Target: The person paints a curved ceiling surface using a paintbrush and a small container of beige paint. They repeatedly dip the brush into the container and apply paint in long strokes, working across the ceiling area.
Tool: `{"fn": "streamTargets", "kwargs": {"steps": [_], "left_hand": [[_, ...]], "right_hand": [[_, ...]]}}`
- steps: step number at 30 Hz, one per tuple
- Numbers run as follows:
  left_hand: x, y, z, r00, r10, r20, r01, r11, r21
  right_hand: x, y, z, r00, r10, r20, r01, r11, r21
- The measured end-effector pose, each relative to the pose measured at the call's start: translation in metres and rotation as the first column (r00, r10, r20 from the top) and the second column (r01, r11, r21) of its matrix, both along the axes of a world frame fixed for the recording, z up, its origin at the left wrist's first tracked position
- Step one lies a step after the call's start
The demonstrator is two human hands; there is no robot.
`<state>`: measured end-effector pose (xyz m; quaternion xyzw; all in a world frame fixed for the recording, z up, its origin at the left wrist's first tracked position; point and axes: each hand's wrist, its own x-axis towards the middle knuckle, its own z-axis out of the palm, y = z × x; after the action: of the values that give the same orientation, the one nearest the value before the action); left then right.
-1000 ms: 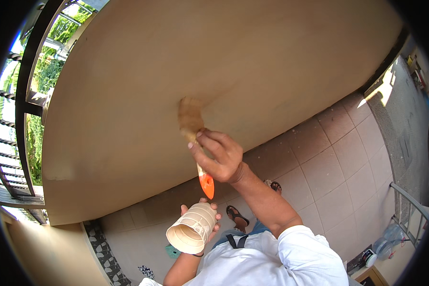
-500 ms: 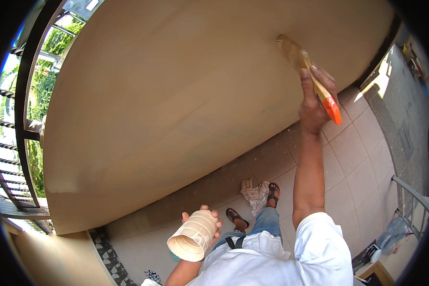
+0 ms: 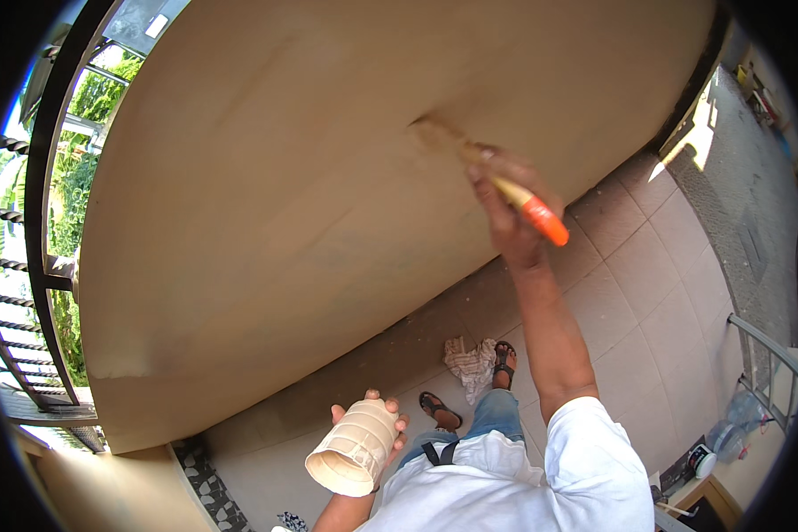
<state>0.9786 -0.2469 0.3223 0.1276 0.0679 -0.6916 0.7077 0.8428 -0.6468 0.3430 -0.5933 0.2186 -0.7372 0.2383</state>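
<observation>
Close below your chest, your left hand cupped a ribbed, cream-coloured container from behind, its fingers curled over the top edge and its open mouth tipped toward you. Just past it, on the tiled floor, your sandalled feet stood beside a crumpled rag. Higher up, your right hand reached out at arm's length, fingers closed tight around a paintbrush with an orange-tipped handle that stuck out toward your wrist. The bristles pressed against the beige wall, where a darker, wet-looking streak sat under them; the brush was blurred, so its finer detail was hard to tell. Off to your left, a black metal railing ran along the edge of the wall, with green foliage beyond it. Far to your right, a sunlit patch lay on the ground by the dark foot of the wall.
</observation>
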Motion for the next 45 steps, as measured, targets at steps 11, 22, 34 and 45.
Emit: {"fn": "streamTargets", "kwargs": {"steps": [11, 22, 34, 45], "left_hand": [[-0.003, 0.008, -0.001, 1.000, 0.016, -0.015, -0.015, 0.997, 0.079], [0.030, 0.017, -0.005, 0.998, -0.062, 0.011, 0.061, 0.996, 0.058], [0.137, 0.103, -0.019, 0.996, -0.093, -0.014, 0.094, 0.987, 0.129], [0.173, 0.140, -0.023, 0.994, -0.088, 0.059, 0.080, 0.988, 0.129]], "right_hand": [[0.036, 0.007, 0.023, 0.905, -0.409, -0.116, 0.359, 0.881, -0.307], [0.077, 0.090, 0.001, 0.965, 0.209, -0.157, -0.243, 0.939, -0.243], [0.163, 0.150, 0.033, 0.876, -0.461, -0.142, 0.380, 0.842, -0.384], [0.147, 0.165, 0.009, 0.991, 0.123, 0.047, -0.124, 0.992, 0.022]]}}
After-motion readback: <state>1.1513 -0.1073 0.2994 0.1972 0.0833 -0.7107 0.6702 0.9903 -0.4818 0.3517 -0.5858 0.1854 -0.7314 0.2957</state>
